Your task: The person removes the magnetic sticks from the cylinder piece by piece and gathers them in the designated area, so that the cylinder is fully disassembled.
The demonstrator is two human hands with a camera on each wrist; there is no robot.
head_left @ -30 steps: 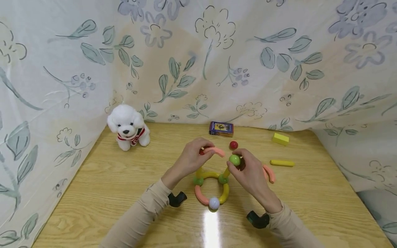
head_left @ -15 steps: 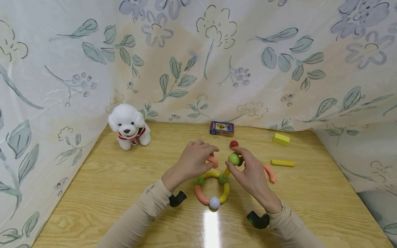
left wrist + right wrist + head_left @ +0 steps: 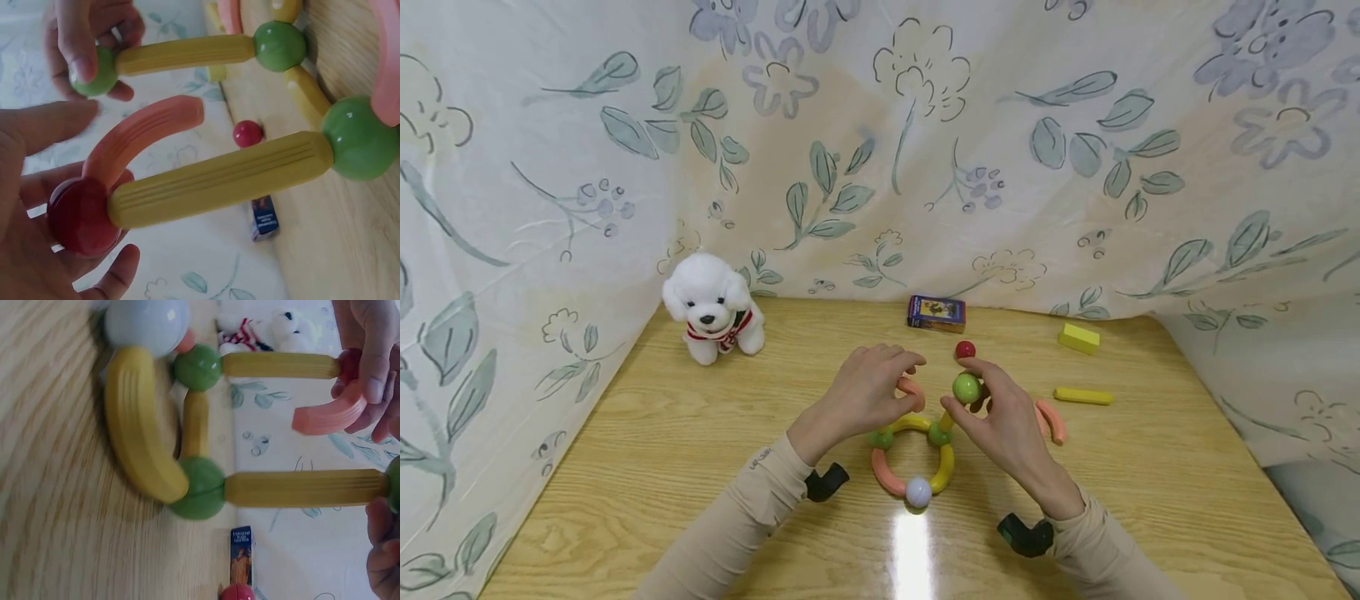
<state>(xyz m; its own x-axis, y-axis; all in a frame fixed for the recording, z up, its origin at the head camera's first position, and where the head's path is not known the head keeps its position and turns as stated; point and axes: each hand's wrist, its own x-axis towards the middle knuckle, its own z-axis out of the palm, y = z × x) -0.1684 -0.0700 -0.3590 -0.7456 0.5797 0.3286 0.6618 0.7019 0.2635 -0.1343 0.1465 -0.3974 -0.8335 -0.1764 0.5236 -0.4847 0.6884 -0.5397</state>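
A building-toy frame of balls and rods stands on the table, with a ring base of a white ball (image 3: 918, 492), two green balls and curved rods. Two straight yellow rods rise from it. A red ball (image 3: 84, 217) tops the left yellow rod (image 3: 225, 179); a pink curved rod (image 3: 147, 131) sticks out from this ball. My left hand (image 3: 868, 387) cups the red ball, fingers curled behind it and thumb spread away; in the head view the hand hides the ball. My right hand (image 3: 1006, 412) holds a light green ball (image 3: 967, 388) atop the right yellow rod (image 3: 303, 489).
Right of the frame lie pink curved rods (image 3: 1056, 422), a yellow rod (image 3: 1082, 396) and a yellow block (image 3: 1079, 337). A loose red ball (image 3: 966, 350) and a small card box (image 3: 936, 312) are behind it. A white plush dog (image 3: 709, 308) sits back left, before the floral cloth.
My left hand has let go of the pink curved rod, which now points downward from the red ball, and its fingers have spread. My right hand stays at the green ball.
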